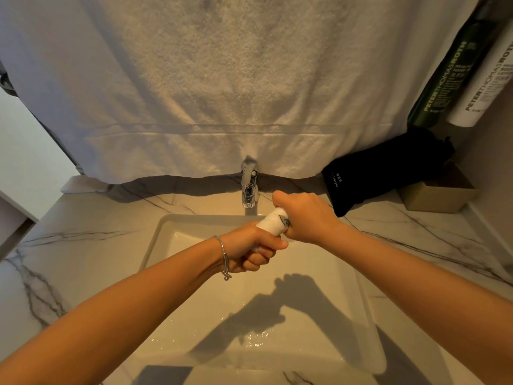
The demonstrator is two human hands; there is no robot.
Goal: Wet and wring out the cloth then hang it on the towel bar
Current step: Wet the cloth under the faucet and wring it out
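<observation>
Wet sink (361, 301) below: cloth (270, 224) twisted between my clenched left hand (251, 252) and right hand (305, 218); wringing underway, hanging pending

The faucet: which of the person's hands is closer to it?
Right. The right hand grips the far end of the rolled cloth just beside the faucet, at its base. The left hand holds the near end, lower over the sink.

Sink (358, 295) set in tabletop (91, 245); tap (249, 187) behind sink; towel (222, 79) behind tap; pouch (383, 173) and box (435, 195) right of tap.
</observation>
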